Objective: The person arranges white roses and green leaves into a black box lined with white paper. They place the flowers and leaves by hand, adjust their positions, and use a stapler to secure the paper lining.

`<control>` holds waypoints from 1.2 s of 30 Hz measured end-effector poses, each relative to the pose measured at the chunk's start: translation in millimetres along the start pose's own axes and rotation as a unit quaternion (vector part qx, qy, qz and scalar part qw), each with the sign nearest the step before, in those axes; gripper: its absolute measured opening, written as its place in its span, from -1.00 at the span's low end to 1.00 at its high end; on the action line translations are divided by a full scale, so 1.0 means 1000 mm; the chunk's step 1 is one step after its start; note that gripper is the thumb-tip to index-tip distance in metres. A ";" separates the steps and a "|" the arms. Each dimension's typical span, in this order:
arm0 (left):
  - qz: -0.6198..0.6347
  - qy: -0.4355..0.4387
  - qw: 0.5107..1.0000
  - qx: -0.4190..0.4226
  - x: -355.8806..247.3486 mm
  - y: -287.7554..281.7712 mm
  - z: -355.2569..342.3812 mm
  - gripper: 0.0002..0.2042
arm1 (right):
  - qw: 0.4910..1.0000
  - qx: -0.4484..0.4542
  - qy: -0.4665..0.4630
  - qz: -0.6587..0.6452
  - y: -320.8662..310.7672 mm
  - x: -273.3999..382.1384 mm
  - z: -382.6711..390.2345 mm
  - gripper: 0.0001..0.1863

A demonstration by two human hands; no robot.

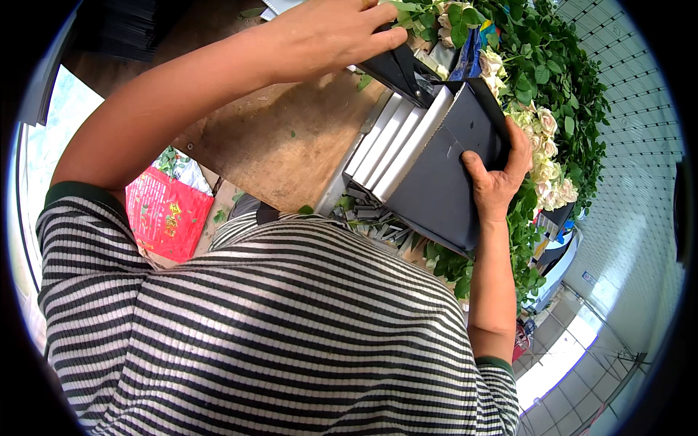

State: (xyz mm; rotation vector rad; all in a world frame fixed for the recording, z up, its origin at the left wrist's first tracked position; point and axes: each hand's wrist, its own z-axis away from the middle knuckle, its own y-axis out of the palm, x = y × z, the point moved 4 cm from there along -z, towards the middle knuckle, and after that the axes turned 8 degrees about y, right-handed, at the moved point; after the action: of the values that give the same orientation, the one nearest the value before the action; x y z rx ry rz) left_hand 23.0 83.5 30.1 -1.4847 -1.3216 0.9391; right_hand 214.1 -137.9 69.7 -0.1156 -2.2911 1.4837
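- I count two hands: at twelve o'clock the left hand (327, 38) pinches one black piece (396, 69); toward two, the right hand (498, 182) has its fingers clasped on one dark box (436, 174).
- That box stands tilted at one o'clock, beside the brown surface (283, 149); at least three white strips (413, 143) show inside.
- One red bag (163, 211), nine o'clock, bears gold and pale writing.
- Pale roses (547, 145), two o'clock, overlap past counting; the right fingertips are hidden.

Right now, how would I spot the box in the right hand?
From the brown tabletop, go right to the right hand. The box is the dark thing it holds by one edge. Its flat face and row of white slabs set it apart from the pale roses beside it.
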 end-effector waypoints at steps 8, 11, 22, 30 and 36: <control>0.107 0.041 0.993 0.009 -0.070 -0.012 0.083 -0.56 | 1.000 0.007 0.014 -0.019 0.004 -0.008 0.000 -0.14; 0.115 0.029 0.993 0.004 -0.088 -0.009 0.083 -0.56 | 1.000 0.015 0.021 -0.011 0.002 -0.009 0.001 -0.14; 0.110 -0.042 0.990 0.072 -0.080 0.000 0.075 -0.69 | 1.000 -0.002 0.009 -0.013 0.003 0.002 -0.001 -0.20; 0.158 -0.048 0.986 -0.023 -0.047 -0.032 0.074 -0.42 | 0.998 -0.067 -0.004 0.011 -0.005 0.003 -0.001 -0.30; 0.762 -0.228 0.579 -0.180 -0.083 -0.031 -0.020 -0.51 | 0.992 -0.125 0.005 0.006 -0.001 0.002 0.002 -0.59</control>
State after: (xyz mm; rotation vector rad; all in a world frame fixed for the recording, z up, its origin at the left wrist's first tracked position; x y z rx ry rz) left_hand 21.1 -1.2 63.2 -2.8483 -0.0885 2.3006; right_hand 211.6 -139.6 70.5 -0.2059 -2.4633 1.1923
